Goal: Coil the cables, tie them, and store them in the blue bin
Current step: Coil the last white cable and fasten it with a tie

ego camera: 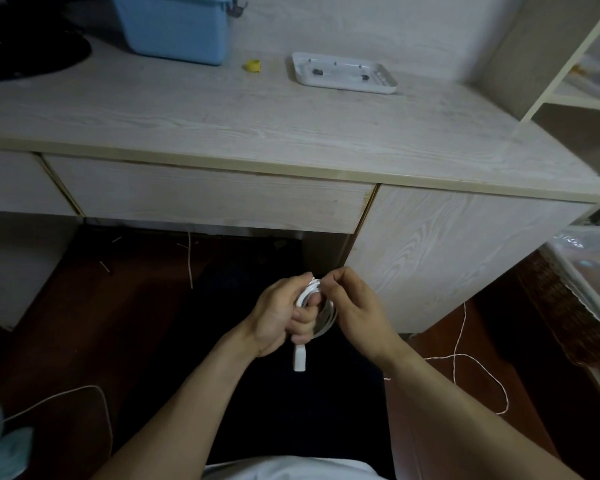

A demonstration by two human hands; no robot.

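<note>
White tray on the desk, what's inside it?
Inside the white tray lie a few small dark bits and thin pale pieces. They are too small to name. Nothing covers the tray, though its near rim hides a strip of the bottom.

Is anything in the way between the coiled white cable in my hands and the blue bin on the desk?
Nothing visible blocks it. The coiled cable is held below the desk edge; the blue bin stands at the desk's far left, bare desktop before it. Its opening is out of frame.
</note>
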